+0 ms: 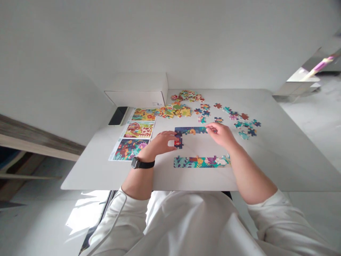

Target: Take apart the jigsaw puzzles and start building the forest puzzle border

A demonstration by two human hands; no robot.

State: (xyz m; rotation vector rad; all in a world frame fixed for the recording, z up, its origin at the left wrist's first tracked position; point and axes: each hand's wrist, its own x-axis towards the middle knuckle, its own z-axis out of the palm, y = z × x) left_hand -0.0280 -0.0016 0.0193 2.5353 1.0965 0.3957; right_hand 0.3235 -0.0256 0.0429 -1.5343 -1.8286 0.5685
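Note:
My left hand (163, 143), with a black watch (143, 163) on its wrist, rests at the left end of a joined dark blue puzzle strip (190, 130). Its thumb and fingers are spread around a dark puzzle piece with a red figure (178, 141) below that strip. At the strip's right end my right hand (221, 135) is closed, fingertips pinching a dark blue puzzle piece (210, 130) that they partly hide. Nearer to me lies a second joined strip (198, 162) with leaves, flowers and a white rabbit; my right forearm covers its right end.
Loose blue and teal pieces (243, 124) are scattered at the back right. Yellow pieces (174, 111) and red-green pieces (188, 95) lie heaped behind the strips. To the left are a picture sheet (122, 138), a phone (118, 116) and a white box (135, 97) against the wall.

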